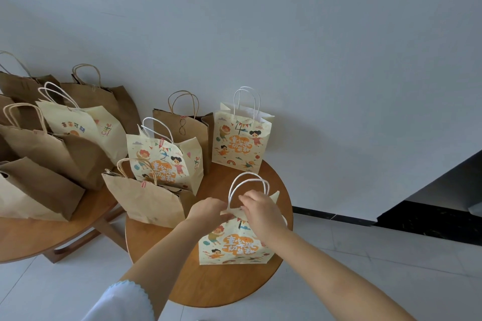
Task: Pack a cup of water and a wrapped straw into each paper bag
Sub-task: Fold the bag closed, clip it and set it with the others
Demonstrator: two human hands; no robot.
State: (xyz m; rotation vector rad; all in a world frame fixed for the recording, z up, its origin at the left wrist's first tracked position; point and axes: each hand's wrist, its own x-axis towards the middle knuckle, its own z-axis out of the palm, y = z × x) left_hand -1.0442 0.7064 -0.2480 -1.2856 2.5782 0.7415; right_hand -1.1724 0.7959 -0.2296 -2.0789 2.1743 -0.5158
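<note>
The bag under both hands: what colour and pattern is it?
The bag is cream with cartoon children and orange lettering, white handles; head view shows it.

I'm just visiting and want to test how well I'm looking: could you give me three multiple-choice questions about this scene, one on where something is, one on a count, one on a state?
1. Where does the printed bag that both hands hold stand?
A. On the floor
B. At the near side of the round table
C. On the left table

2. How many bags stand on that round table?
A. Two
B. Five
C. Nine

3. What are the hands doing?
A. Hanging idle
B. Lifting a cup
C. Pinching the bag's top edge

Answers:
1. B: the printed bag stands on the round table, nearest the person.
2. B: three printed and two brown bags stand there.
3. C: left hand and right hand pinch the top edge below the white handles.
</note>
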